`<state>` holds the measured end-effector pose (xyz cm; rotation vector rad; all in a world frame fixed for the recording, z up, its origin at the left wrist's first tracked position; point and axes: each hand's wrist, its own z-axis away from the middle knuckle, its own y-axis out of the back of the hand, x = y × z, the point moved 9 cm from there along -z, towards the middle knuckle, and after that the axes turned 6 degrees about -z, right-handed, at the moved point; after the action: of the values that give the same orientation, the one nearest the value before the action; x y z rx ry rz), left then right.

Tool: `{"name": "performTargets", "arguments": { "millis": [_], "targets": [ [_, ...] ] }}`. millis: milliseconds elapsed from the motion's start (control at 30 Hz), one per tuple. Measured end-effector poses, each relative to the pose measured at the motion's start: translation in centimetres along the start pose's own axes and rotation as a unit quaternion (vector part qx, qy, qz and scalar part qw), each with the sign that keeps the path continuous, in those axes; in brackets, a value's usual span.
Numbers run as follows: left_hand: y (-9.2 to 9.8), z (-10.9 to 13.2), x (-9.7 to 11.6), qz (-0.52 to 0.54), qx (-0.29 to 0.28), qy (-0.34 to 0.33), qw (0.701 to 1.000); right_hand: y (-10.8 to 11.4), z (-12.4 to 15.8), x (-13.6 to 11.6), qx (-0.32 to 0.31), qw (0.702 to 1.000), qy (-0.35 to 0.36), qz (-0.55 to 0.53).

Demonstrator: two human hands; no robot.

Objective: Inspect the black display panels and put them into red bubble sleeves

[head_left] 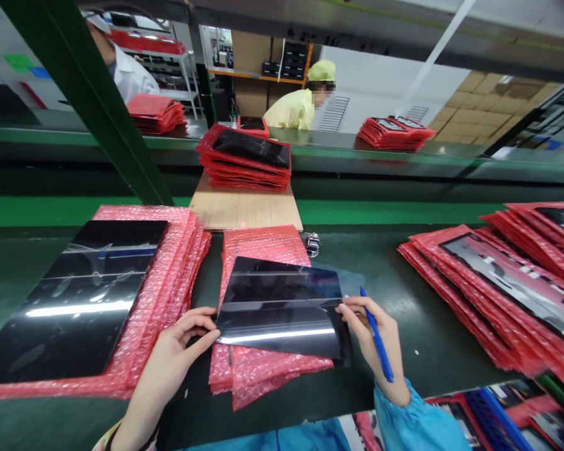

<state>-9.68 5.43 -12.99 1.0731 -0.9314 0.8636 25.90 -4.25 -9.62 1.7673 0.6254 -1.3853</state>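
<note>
A glossy black panel (282,307) lies on a red bubble-wrap bag (263,369) in front of me on the dark green bench (380,275). My left hand (183,341) pinches the panel's left edge with curled fingers. My right hand (373,338) grips the panel's right edge and carries a blue pen (378,344) between its fingers. A thin clear film seems to lift off the panel's upper right corner.
A larger black panel (75,294) rests on a stack of red bags (164,275) at left. More bagged panels (498,275) fan out at right. A wooden board (244,207) holds another stack (247,156). Two co-workers stand beyond the far shelf.
</note>
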Motion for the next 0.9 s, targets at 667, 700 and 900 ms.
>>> {"name": "performTargets", "arguments": {
  "millis": [667, 700, 900],
  "targets": [
    [-0.07, 0.02, -0.25, 0.025, 0.005, 0.012, 1.0, 0.06, 0.2, 0.33, 0.011, 0.998, 0.025, 0.05],
    [-0.1, 0.06, -0.18, 0.03, 0.007, 0.013, 0.999, 0.1, 0.23, 0.42, 0.015, 0.998, 0.027, 0.05],
    [-0.32, 0.13, 0.46, 0.042, 0.01, 0.011, 0.999, 0.02, 0.3, 0.7, 0.034, 0.997, 0.059, 0.046]
  ]
}}
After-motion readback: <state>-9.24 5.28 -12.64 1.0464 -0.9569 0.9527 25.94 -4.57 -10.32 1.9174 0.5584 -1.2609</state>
